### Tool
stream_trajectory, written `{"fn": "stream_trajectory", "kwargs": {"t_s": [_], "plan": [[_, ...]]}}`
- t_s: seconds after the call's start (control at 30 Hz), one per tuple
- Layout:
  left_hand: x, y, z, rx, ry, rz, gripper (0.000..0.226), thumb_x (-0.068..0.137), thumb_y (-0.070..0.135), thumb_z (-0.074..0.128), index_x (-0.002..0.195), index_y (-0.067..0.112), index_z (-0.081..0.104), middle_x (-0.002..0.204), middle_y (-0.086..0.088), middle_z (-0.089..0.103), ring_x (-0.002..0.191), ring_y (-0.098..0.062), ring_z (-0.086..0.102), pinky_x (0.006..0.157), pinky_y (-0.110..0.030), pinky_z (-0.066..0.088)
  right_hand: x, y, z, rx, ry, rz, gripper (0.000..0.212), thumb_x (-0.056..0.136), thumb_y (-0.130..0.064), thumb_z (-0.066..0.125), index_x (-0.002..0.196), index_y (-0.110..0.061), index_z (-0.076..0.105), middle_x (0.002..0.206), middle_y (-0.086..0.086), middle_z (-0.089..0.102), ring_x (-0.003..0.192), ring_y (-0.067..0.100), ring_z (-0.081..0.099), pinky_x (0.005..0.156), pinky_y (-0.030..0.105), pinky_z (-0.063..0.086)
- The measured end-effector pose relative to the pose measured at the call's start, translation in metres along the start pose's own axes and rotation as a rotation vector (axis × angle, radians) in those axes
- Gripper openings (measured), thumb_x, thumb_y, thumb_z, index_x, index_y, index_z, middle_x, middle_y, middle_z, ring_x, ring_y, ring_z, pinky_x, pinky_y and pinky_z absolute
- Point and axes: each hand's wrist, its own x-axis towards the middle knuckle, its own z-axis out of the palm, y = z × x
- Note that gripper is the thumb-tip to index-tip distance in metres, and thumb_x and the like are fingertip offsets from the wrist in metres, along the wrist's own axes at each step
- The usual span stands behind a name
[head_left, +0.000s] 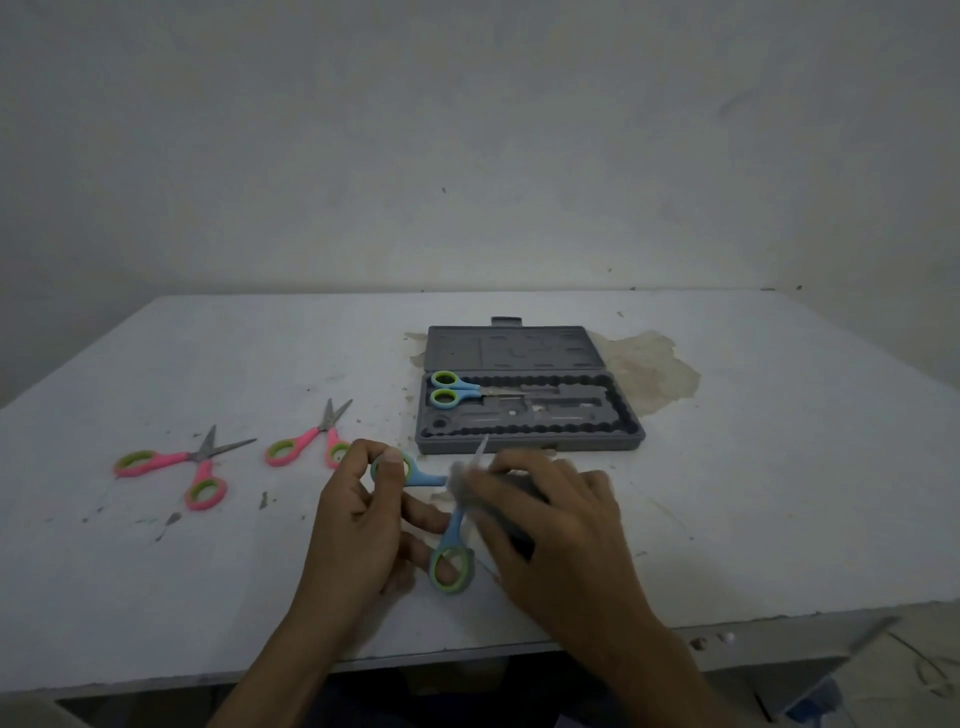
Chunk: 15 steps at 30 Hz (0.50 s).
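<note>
Blue scissors with green-lined handles (451, 540) are spread open over the white table (753, 493). My left hand (358, 525) holds them by the handles, thumb through the upper ring and a finger through the lower ring. My right hand (545, 519) grips a blurred grey cloth or pad (470, 486) and presses it over the blades, whose tip pokes out above. A second blue pair (457, 391) lies shut inside an open grey tool case (524, 431). Two pink pairs lie open at left: one (182, 467) far left, one (311, 439) beside my left hand.
The case lid (511, 348) lies flat behind its tray. A brown stain (654, 369) marks the table right of the case. Small debris specks dot the left half. The table's front edge runs just below my wrists; a wall stands behind.
</note>
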Motion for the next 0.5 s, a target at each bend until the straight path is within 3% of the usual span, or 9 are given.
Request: {"fn": "stream_trajectory", "kwargs": {"t_s": [0.13,0.3,0.4,0.5], "plan": [[0.003,0.001,-0.003,-0.034,0.017,-0.054,0.023,0.103,0.033,0.039,0.094,0.014,0.049,0.058,-0.011,0.068,0.030,-0.017,0.047,0.037,-0.016,0.029,0.000,0.006,-0.009,0.011,0.234,0.150,0.032,0.089,-0.033,0.062,0.120,-0.024,0.066,0.115,0.001,0.060,0.096,0.018,0.058,0.071,0.034,0.039],[0.003,0.003,-0.002,-0.050,0.023,-0.073,0.022,0.104,0.031,0.039,0.093,0.014,0.048,0.056,-0.009,0.068,0.028,-0.016,0.046,0.037,-0.015,0.028,-0.002,0.001,-0.018,0.089,0.316,0.208,0.035,0.090,-0.034,0.056,0.119,-0.017,0.067,0.114,0.002,0.057,0.086,0.015,0.057,0.073,0.027,0.033],[0.001,0.004,-0.002,-0.037,0.025,-0.060,0.022,0.104,0.031,0.039,0.093,0.014,0.048,0.057,-0.011,0.069,0.029,-0.017,0.047,0.036,-0.015,0.029,-0.002,-0.002,-0.017,0.093,0.233,0.149,0.034,0.088,-0.034,0.057,0.119,-0.021,0.066,0.115,0.000,0.059,0.088,0.015,0.057,0.071,0.030,0.037],[-0.001,0.006,-0.001,0.010,0.015,-0.024,0.022,0.103,0.032,0.038,0.091,0.016,0.048,0.061,-0.014,0.070,0.033,-0.022,0.051,0.036,-0.018,0.030,-0.002,-0.008,-0.009,0.018,0.036,0.000,0.032,0.087,-0.037,0.055,0.118,-0.031,0.060,0.112,-0.004,0.060,0.090,0.014,0.057,0.070,0.032,0.040]]}}
